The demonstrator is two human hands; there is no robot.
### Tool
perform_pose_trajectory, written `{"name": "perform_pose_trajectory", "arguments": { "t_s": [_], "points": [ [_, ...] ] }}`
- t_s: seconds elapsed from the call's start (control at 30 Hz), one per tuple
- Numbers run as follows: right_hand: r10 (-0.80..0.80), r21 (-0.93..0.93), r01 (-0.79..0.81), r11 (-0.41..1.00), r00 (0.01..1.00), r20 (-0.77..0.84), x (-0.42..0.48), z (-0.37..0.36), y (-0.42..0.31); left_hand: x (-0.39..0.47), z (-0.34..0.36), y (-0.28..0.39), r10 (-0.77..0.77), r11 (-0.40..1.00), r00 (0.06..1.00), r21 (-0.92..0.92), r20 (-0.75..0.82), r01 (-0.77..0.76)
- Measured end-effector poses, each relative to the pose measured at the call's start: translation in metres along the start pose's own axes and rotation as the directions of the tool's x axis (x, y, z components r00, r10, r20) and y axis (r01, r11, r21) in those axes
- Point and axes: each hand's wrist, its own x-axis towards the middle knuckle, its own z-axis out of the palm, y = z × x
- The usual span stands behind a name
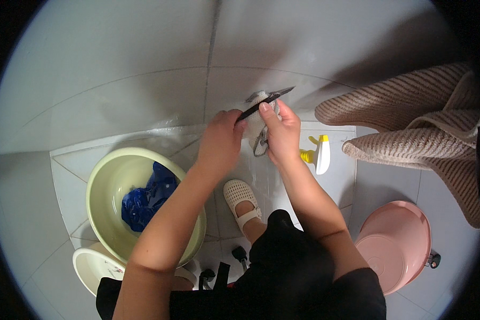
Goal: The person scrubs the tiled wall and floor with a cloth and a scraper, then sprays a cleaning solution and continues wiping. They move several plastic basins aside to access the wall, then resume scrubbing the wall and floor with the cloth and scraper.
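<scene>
My left hand (221, 140) grips one end of a narrow black tool (251, 111) in front of the tiled wall. The tool tapers to a point at its upper right; what kind it is I cannot tell. My right hand (285, 134) holds a whitish knitted cloth (256, 130) with a dark edge against the tool, thumb on top. The cloth hangs down below the tool. Just beyond my right wrist, a white spray bottle (323, 156) with a yellow trigger head is on the floor.
To the left, a pale green basin (108, 176) holds dark blue fabric (138, 210) in water. A smaller white basin (89, 267) is partly under it. On the right hang striped brown towels (388, 100) above a pink bucket (400, 236). A cream clog (240, 196) shows below my hands.
</scene>
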Motion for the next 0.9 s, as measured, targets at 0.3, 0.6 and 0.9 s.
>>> {"name": "perform_pose_trajectory", "arguments": {
  "t_s": [0.3, 0.6, 0.9],
  "points": [
    [-0.053, -0.029, 0.052, 0.998, 0.998, -0.024, 0.005, 0.002, -0.001, 0.015, -0.012, 0.008, 0.056, 0.997, 0.990, 0.062, -0.130, -0.048],
    [0.034, 0.050, -0.035, 0.998, 0.999, 0.020, 0.002, 0.005, -0.003, 0.008, -0.020, 0.017, -0.017, 0.998, 0.989, 0.052, -0.146, 0.025],
    [0.060, 0.039, -0.061, 0.997, 0.998, 0.016, 0.000, 0.006, -0.009, 0.011, -0.023, 0.019, 0.019, 0.996, 0.989, 0.090, -0.145, -0.006]
  ]
}}
